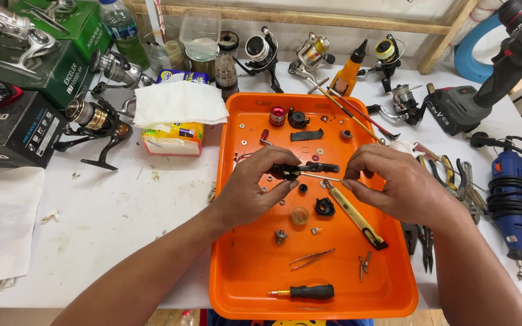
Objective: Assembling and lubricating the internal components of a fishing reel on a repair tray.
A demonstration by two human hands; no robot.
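Head view, working from near to far: a black-handled screwdriver (305, 292) lies at the near edge of the orange tray (243, 284), with tweezers (312, 258) just beyond it. Farther in, both hands meet over the tray's middle. The left hand (252, 193) has its thumb and fingers curled in a pinch around a small black reel part (291, 171), held just above the tray floor. The right hand (394, 184) pinches a thin metal pin or tool (321, 177) whose tip reaches the part; its exact end is too fine to make out. A yellow-handled tool (354, 214) lies slanted under the right hand, and a small black gear-like piece (324, 207) sits just beside it.

The black part looks light, rigid and rather smooth, likely greasy, so it could slip; gripping it across its thicker body, as the left fingers do, seems safest. Loose washers and screws dot the tray.

Far beyond, a tissue pack (176, 121), several fishing reels (95, 121) and a cordless drill (484, 90) stand on the white table (122, 217).
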